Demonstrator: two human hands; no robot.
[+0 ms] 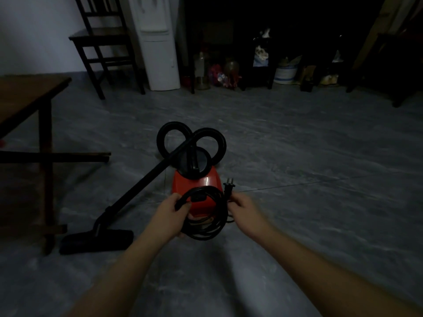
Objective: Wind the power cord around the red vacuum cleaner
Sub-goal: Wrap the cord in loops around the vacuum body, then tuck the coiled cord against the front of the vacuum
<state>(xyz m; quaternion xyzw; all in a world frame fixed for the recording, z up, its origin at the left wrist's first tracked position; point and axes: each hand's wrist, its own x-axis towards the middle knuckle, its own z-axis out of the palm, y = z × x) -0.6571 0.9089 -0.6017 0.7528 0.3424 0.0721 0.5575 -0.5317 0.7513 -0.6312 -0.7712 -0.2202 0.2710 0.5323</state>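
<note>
Red plastic body w/ a black round top: the vacuum cleaner (201, 183) sits on the grey floor (297, 179), pretty much center, right in front of both hands. Black ribbed hose (191, 137) curls into two loops behind it, and a black wand (137, 186) slants down-left to the floor head (96, 241), near the leg of a wooden desk (27, 92).

Labels: there's a yellowish mark low on the near side of the body, but it's way too dark and blurry to read, tbh.

Power cord (206, 232) is black, bunched in several loops over the near end of the vac. Can't tell if the loops go around the body or just hang in front of it. Left hand (170, 213) has its fingers (184, 205) curled round the left side of the coil. Right hand (246, 208) pinches the cord w/ its fingers (235, 202) just below the plug (229, 185), which sticks up beside the vac's right edge, prongs pointing up.
</note>
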